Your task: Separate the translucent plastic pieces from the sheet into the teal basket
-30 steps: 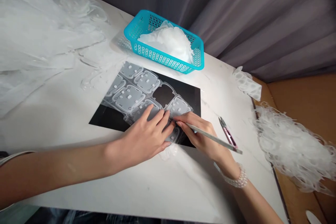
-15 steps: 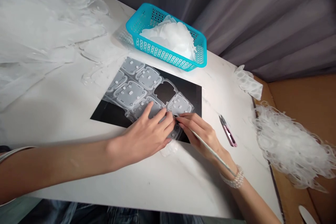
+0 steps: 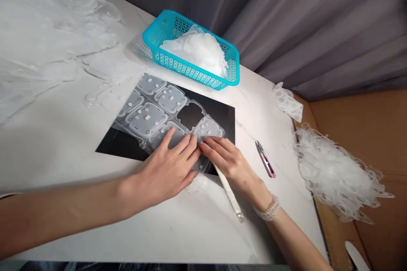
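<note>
A translucent sheet of rounded-square silicone-like pieces (image 3: 146, 117) lies on a black mat (image 3: 116, 144). One rounded opening in the sheet shows the mat through it. My left hand (image 3: 167, 169) rests on the sheet's near part, fingers spread and thumb apart. Close beside its fingertips, my right hand (image 3: 224, 156) has its fingers bent together at the sheet, beside a piece right of the opening. A slim white-handled tool (image 3: 229, 192) runs out from under my right palm toward the table's front; its tip is hidden. A small clear scrap (image 3: 197, 185) lies below my left thumb.
A turquoise basket (image 3: 190, 67) holds white translucent pieces (image 3: 200, 51) behind the mat. Pink-handled thread snips (image 3: 265, 160) lie to the right. Translucent sheets (image 3: 47, 29) pile up at the left. Trimmed scraps (image 3: 337, 173) heap over a cardboard box (image 3: 359, 127) at the right.
The tool's handle has swung from along my right wrist to below the palm, pointing toward the table's front. My right fingers have moved closer to the left fingertips. The view has shifted slightly.
</note>
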`<state>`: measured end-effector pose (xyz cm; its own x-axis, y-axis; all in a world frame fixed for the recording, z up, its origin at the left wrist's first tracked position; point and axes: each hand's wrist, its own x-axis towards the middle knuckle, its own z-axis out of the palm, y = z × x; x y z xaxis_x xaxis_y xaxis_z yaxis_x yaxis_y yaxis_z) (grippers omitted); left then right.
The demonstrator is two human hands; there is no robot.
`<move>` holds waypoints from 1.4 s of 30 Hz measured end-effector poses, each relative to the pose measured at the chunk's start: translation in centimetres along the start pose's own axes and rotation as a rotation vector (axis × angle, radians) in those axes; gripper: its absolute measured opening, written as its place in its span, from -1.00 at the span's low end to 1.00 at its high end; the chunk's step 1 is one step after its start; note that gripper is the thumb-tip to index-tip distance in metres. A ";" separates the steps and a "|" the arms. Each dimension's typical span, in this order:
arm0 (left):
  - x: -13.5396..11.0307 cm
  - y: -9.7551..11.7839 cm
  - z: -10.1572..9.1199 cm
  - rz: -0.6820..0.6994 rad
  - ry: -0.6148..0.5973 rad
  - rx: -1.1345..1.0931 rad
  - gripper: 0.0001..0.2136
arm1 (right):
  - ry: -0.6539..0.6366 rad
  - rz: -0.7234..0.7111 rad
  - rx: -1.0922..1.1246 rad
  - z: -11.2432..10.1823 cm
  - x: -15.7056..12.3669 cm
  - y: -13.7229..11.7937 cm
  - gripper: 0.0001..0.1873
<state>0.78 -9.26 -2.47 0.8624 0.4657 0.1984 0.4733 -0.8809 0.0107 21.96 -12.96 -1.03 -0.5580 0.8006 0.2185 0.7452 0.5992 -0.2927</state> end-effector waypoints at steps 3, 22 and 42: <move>-0.2 0.3 0.2 -0.025 -0.001 0.024 -0.52 | 0.115 0.114 0.185 -0.5 -0.3 1.2 -0.65; 3.3 -2.7 -2.9 -0.471 -0.233 -1.869 -0.31 | 0.446 0.516 0.891 -5.9 -0.6 -2.5 -0.80; 3.2 -3.2 -2.7 -0.478 -0.340 -1.911 -0.79 | 0.234 0.677 0.525 -3.9 2.1 -3.3 -0.53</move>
<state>1.50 -5.19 0.74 0.8490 0.4388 -0.2944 0.0627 0.4696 0.8807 19.76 -13.25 3.98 0.0739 0.9972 0.0116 0.5923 -0.0345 -0.8050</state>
